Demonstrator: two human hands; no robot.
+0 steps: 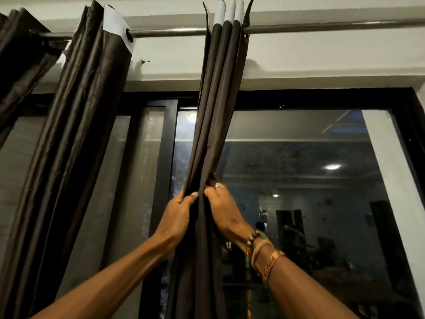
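I hold the brown curtain [213, 125] with both hands. My left hand [177, 215] has its grip tight around the bunched folds, and my right hand [222, 208] grips them just beside it. The curtain hangs from the metal rod [322, 27] up high, in front of the dark window [310, 180]

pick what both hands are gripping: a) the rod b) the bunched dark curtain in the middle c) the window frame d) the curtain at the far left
b: the left hand and the right hand both curl their fingers round the gathered curtain, well below the rod it hangs from.
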